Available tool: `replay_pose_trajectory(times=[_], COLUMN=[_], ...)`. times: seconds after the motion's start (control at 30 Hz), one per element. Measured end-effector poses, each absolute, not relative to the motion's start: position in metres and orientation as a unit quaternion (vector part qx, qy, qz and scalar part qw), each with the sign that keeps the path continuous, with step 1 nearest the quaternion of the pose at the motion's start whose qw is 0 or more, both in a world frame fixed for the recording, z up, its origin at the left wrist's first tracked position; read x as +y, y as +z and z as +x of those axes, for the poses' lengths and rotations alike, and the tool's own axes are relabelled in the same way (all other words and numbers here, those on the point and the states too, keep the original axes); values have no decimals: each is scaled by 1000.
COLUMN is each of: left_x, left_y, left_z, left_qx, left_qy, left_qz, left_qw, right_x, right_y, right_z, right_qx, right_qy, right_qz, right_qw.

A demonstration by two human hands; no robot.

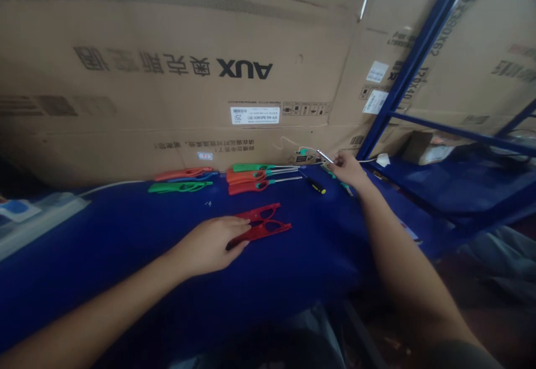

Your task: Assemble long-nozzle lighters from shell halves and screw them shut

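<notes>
Blue tabletop (301, 279); red casings (255, 214) jut from the left hand (215, 244).

Red lighter shells (256, 232), partly hidden
The left hand (218, 243) covers their handle ends; pale bits (208, 204) beyond are too small to identify.

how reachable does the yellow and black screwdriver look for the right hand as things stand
Probably yes: the yellow and black screwdriver lies close to the right hand, its handle uncovered, though that hand holds a metal tube that may need setting down first.
</notes>
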State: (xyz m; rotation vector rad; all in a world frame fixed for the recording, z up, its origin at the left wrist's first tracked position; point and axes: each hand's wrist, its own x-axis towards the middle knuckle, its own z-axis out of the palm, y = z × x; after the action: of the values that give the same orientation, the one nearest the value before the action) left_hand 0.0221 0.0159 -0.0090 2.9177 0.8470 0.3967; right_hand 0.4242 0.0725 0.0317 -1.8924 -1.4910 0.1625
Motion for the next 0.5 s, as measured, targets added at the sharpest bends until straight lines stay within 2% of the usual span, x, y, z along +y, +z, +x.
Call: replay_pose_trajectory(times=[0.13, 0.3, 0.4, 0.5], left_x=[12, 5, 4, 5], left_y=[2, 13, 12, 2], left_z=[10, 2, 7, 15], left_qx=[286, 314, 382, 426], left_qy=[88, 98, 226, 391], left_qz=[953, 941, 887, 780], left_qw=[39, 81, 128, 240], right_x=[64, 46, 37, 30], right_y=[35, 29, 17, 3], right_z=[390, 349, 331, 317], right_qx=[-668, -739, -756, -765], right_qy=[152, 240, 275, 285], right_qz=[-614, -509, -448, -408], right_qw=[391, 372, 391, 409])
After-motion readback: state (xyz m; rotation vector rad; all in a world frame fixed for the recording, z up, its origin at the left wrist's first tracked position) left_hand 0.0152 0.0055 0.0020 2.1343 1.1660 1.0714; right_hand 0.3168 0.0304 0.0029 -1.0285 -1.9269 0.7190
